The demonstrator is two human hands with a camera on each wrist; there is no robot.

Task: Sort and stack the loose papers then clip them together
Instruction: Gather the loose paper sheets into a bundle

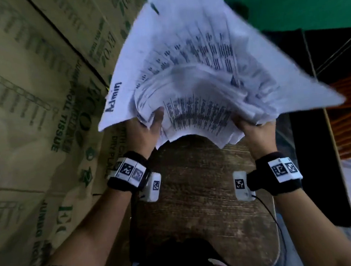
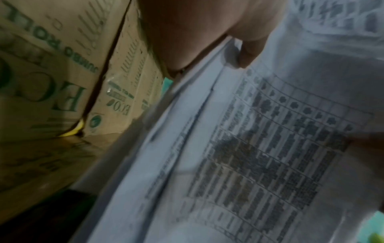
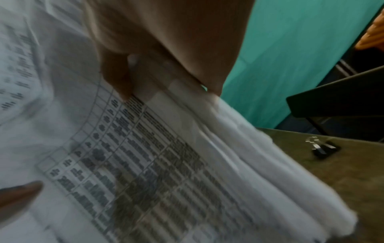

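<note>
I have the fanned papers (image 1: pixel 196 73) lifted above the tabletop (image 1: pixel 196 184), left hand (image 1: pixel 144 131) and right hand (image 1: pixel 256 133) pinching the near corners, and that blurry binder clip (image 3: pixel 324 146), I think, waits while loose outer sheets could slip free.

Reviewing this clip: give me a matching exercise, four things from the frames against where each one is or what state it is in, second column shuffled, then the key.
Things
1. stack of papers
2. binder clip
3. cardboard boxes
4. left hand

Places or states
A. lying on the wooden table, to the right of the papers, not held
B. stacked to the person's left, printed in green
C. held off the table, sheets fanned and uneven
D. gripping the near left edge of the sheets

Pairs: 1-C, 2-A, 3-B, 4-D

The right hand grips the opposite near edge.
</note>
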